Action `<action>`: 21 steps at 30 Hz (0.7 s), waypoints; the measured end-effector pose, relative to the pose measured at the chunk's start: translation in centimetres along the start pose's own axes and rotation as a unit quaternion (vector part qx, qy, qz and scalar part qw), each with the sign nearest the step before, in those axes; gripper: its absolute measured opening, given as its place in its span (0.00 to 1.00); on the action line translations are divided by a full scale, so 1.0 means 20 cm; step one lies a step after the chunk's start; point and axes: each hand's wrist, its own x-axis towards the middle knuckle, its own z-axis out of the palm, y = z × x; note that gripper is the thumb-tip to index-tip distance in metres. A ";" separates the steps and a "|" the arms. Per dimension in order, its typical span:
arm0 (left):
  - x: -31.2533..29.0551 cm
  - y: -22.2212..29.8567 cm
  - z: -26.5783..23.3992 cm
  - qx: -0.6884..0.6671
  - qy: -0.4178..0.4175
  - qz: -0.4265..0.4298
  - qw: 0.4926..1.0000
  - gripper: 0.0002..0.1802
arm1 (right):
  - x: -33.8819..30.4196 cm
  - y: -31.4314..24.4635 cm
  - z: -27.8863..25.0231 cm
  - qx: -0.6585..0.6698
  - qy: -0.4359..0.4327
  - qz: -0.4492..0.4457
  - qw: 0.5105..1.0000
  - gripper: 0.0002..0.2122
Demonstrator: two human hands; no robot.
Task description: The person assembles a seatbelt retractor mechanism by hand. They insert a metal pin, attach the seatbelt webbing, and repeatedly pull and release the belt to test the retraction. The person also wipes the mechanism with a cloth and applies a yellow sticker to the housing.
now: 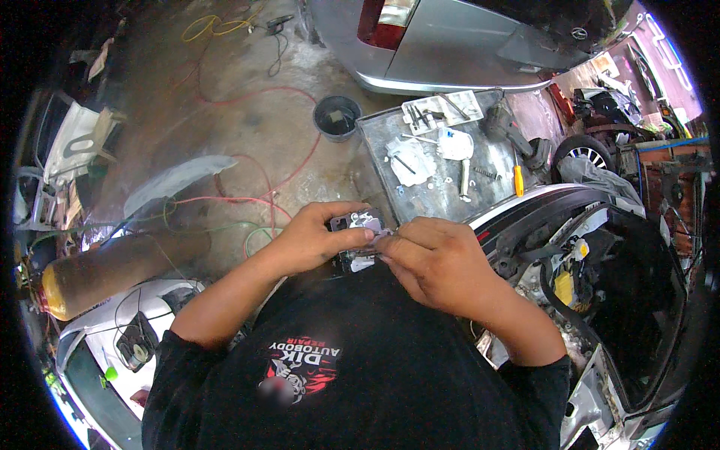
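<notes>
Grey part (pixel 360 221), between left hand (pixel 319 234), right hand (pixel 435 259)

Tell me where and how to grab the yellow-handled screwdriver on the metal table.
Best by its thick yellow handle, probably from above and the near side: the handle lies toward the viewer, while the thin shaft points away.

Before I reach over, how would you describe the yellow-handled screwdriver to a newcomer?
In the picture, below the silver car stands a grey table. Toward its lower right lies the screwdriver; its bright yellow handle sets it apart from the dull spring to its left.
</notes>
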 end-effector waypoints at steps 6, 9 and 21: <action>-0.01 0.01 -0.01 0.018 -0.011 0.000 1.000 0.29 | 0.02 -0.01 0.01 -0.021 -0.010 -0.017 1.000 0.10; -0.01 0.01 -0.01 0.030 -0.012 0.006 0.999 0.28 | 0.03 -0.02 0.00 -0.041 -0.009 -0.047 0.998 0.08; -0.03 0.01 0.02 0.011 0.012 0.022 1.000 0.28 | 0.09 -0.06 0.01 -0.032 -0.059 0.024 0.997 0.09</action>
